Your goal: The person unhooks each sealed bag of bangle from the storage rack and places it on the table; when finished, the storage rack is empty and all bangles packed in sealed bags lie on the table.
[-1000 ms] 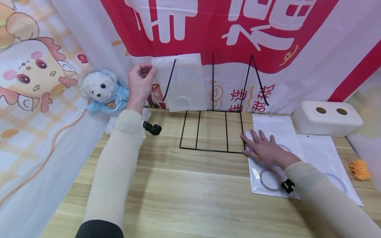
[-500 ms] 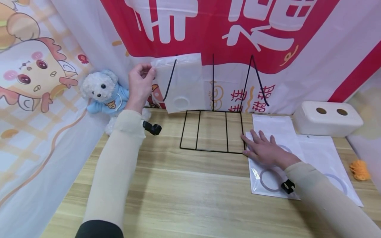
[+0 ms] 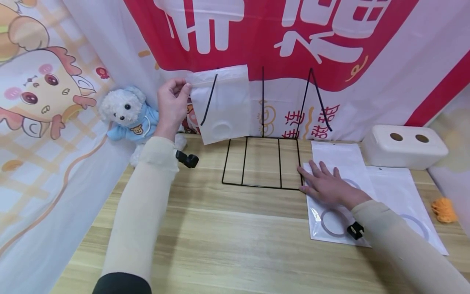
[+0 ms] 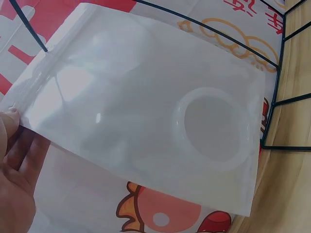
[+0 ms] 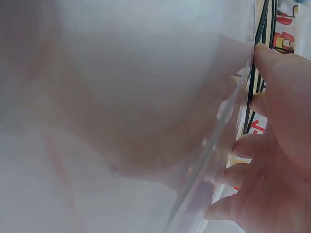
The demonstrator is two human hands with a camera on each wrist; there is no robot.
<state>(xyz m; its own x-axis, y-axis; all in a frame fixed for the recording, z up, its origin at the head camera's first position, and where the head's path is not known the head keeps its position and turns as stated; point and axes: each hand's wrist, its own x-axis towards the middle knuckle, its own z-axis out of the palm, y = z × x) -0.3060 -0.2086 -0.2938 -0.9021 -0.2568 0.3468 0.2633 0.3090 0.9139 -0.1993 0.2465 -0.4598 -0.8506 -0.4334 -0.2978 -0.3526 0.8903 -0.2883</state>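
My left hand (image 3: 172,106) pinches the upper left edge of a white plastic zip bag (image 3: 231,102) between thumb and fingers. This bag hangs upright but slightly tilted at the left part of a black wire rack (image 3: 280,163), behind a slanted wire. A round ring (image 4: 180,121) shows through its lower half in the left wrist view. Flat on the table, my right hand (image 3: 330,188) rests with spread fingers on another zip bag (image 3: 334,222) holding rings. Its thumb and index fingertips touch the rack's right side. In the right wrist view, a blurred plastic bag (image 5: 121,194) covers much of the picture.
More white bags (image 3: 393,183) lie at the right. Behind them stands a white box (image 3: 396,153) with two holes. An orange bundle (image 3: 444,210) sits at the right edge, a plush dog (image 3: 123,112) at the left. A printed cloth (image 3: 257,45) hangs behind the rack.
The bag in my left hand has tilted a little, its lower left corner shifting down and left. My right hand and the rack have stayed where they were.
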